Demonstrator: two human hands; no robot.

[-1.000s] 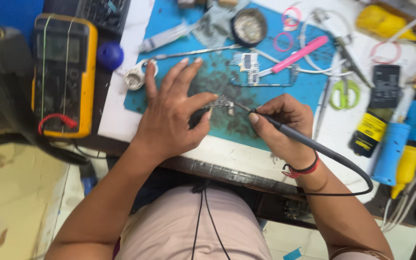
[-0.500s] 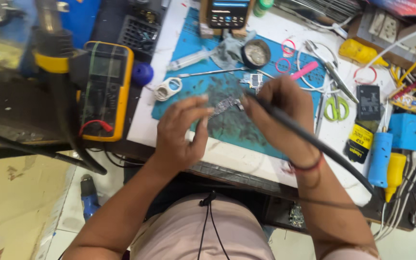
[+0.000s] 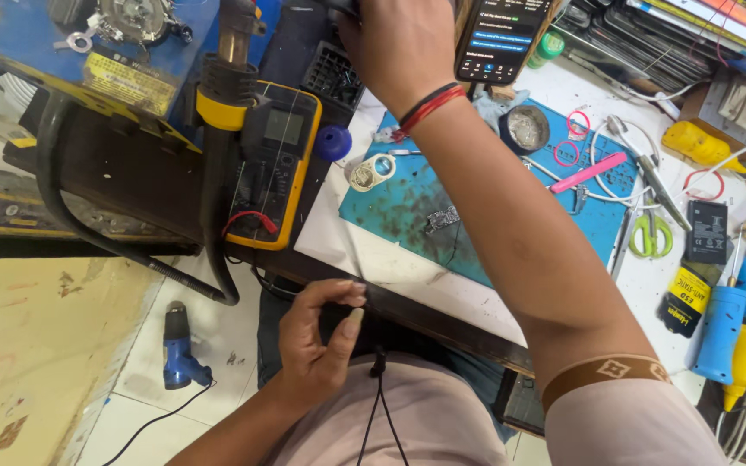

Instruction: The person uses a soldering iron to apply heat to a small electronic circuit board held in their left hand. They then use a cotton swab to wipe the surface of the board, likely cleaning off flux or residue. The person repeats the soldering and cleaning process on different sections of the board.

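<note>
The worktop [image 3: 364, 250] is white, and a teal mat [image 3: 407, 207] lies on it. The person's right arm stretches far across the mat to the back of the worktop. The right hand [image 3: 399, 43] is up at the top edge of the view, close to a black box with a grid [image 3: 331, 76] and just left of a phone [image 3: 502, 34] with a lit screen. Its fingers run out of the view, so I cannot tell if they are open or closed, or if they hold anything. A red and black band [image 3: 425, 108] goes around that wrist.

The left hand [image 3: 317, 332] is low, off the worktop, just in front of its dark front edge and above the person's lap. Its fingers are bent in loosely and hold nothing.

A yellow and black meter [image 3: 274, 164] lies to the left of the mat, with a thick black hose [image 3: 209, 198] and its yellow collar beside it. A small circuit board [image 3: 442, 217] lies alone in the middle of the mat, well apart from both hands. A roll of tape [image 3: 364, 175] sits near the mat's left corner. A round tin [image 3: 525, 129] stands at the back of the mat. A pink tool [image 3: 589, 173] lies to the right of the tin. Green scissors [image 3: 647, 235] lie further right. A blue tool [image 3: 179, 349] rests on the floor below.
</note>
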